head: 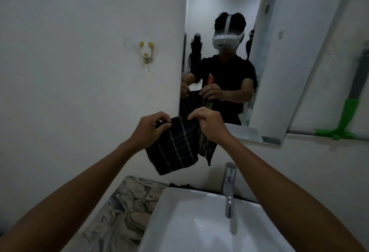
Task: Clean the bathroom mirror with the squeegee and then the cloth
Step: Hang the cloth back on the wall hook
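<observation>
A dark cloth [175, 148] with thin pale stripes hangs in front of the mirror's lower left corner, above the sink. My left hand [149, 130] pinches its upper left edge and my right hand [207, 122] pinches its upper right edge, so the cloth is held spread between them. The mirror [279, 56] fills the upper right and reflects a person with a headset holding the same cloth. A green squeegee [347, 120] with a grey handle stands at the far right, on a ledge at the mirror's lower right.
A white sink [169, 201] sits below the hands with a chrome faucet [229, 187] at its back. A marbled counter [123, 207] lies left of the sink. A small hook [146, 50] is stuck on the white wall at left.
</observation>
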